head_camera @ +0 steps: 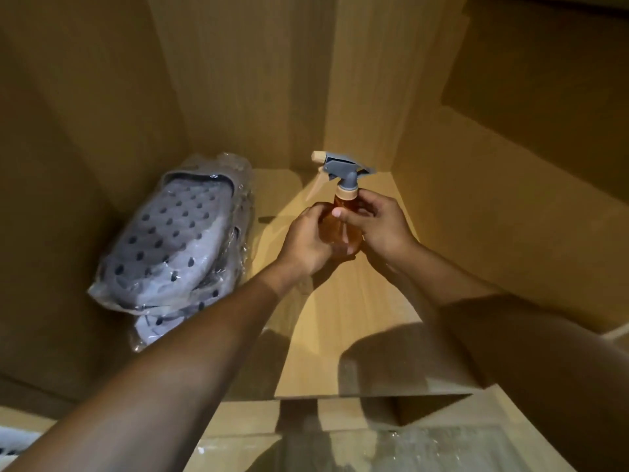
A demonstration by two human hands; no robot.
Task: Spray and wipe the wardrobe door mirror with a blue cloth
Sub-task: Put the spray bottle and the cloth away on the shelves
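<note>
Spray bottle [340,229]: amber body, grey trigger head with a pale nozzle, held between both hands inside the wooden wardrobe compartment [340,352], above or on its floor panel; whether the base touches the panel is hidden by the hands.
Long axis: close to upright, neck up, base down behind the palms; the nozzle points to the person's left.
Left hand [306,240]: fingers curled round the lower left side of the bottle body.
Right hand [377,226]: fingers wrapped round the upper body just under the collar, thumb tip showing on the front.
Nearer hand: both are on the bottle; the right sits closer to the trigger, so it looks the likelier one to work the spray.
Mirror and blue cloth: neither can be picked out with certainty; a glossy strip runs along the bottom edge.
Beside it: grey perforated clogs in a plastic bag [177,247], leaning on the left wall, well apart from the bottle.
Judgement: the bottle must come out towards the person before any spraying.
</note>
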